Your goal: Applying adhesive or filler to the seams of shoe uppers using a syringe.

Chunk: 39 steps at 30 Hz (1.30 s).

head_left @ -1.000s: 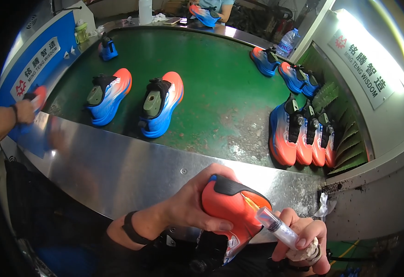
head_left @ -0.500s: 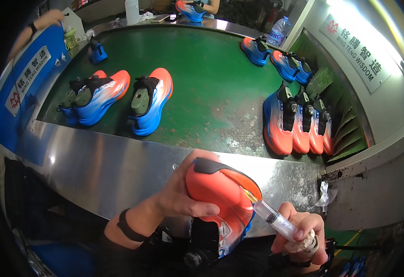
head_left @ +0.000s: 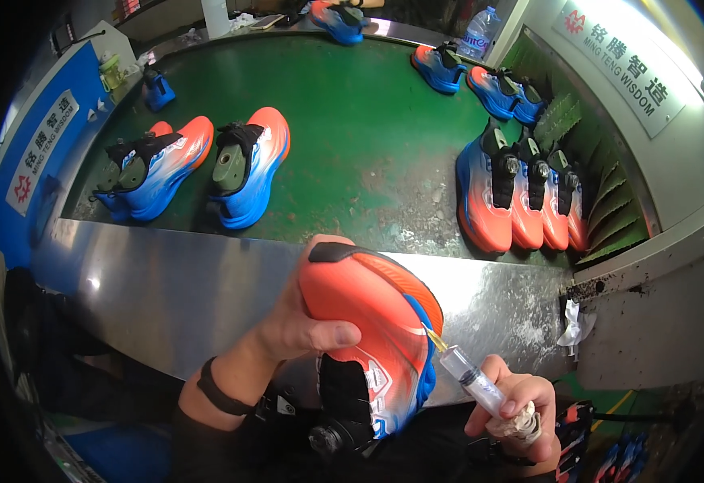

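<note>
A running shoe [head_left: 360, 310], orange-red fading to white and blue, is tilted toe-up in my left hand [head_left: 287, 330]. My left thumb presses on the upper; the other fingers are hidden behind the shoe. My right hand [head_left: 521, 406] is closed around a clear plastic syringe [head_left: 472, 378] with a yellowish needle tip [head_left: 435, 338]. That tip meets the side of the shoe along the line between upper and blue sole. Crumpled whitish material [head_left: 521, 425] is wrapped near the syringe's rear end, under my right fingers.
A metal ledge [head_left: 167, 274] borders the green conveyor belt [head_left: 352, 145]. Shoes of the same colours stand on the belt: a pair [head_left: 154, 173] and a single one [head_left: 251, 165] at left, several in a row [head_left: 485, 197] at right. A water bottle [head_left: 478, 32] stands at the far right.
The needle tip has moved along the sole line toward the heel. My left hand has shifted the shoe slightly left and up in view. The far person's reaching arm at left is gone.
</note>
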Each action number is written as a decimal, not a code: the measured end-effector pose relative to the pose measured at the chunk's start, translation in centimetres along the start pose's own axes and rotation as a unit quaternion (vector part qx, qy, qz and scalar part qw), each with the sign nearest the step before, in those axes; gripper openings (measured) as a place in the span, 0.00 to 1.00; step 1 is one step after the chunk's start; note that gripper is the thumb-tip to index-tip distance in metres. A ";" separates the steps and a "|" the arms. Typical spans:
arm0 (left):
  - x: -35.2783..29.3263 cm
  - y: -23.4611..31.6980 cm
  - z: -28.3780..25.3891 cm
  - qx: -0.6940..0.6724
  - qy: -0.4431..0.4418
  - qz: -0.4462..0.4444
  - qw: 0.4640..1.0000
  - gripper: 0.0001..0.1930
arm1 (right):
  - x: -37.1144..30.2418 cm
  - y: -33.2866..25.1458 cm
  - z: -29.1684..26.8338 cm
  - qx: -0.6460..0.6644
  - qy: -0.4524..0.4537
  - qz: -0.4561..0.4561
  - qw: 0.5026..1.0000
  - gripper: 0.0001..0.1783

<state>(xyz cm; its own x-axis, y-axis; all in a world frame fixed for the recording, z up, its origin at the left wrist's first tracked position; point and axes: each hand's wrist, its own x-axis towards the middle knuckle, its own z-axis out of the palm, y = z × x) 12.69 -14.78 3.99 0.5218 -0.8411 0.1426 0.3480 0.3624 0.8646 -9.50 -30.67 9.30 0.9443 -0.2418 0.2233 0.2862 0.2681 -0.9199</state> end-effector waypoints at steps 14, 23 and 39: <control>0.4 -1.1 -0.6 -0.024 0.099 -0.052 0.993 0.32 | -4.1 2.6 -2.2 0.033 -0.021 0.060 0.997 0.32; 1.4 -2.2 -1.7 -0.122 0.068 -0.067 0.988 0.29 | -6.5 4.7 -3.4 0.054 -0.030 0.029 0.998 0.32; -2.2 -0.7 -7.4 0.025 0.247 -0.072 0.966 0.27 | -10.1 7.3 -5.5 0.050 -0.024 0.014 0.998 0.32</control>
<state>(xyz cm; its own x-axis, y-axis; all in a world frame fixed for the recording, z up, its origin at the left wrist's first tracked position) 17.10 -10.25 -0.54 0.7831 -0.5829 -0.2166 0.4128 0.2267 0.8822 -17.88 -31.39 -1.44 0.9581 -0.1894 0.2148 0.2719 0.3664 -0.8898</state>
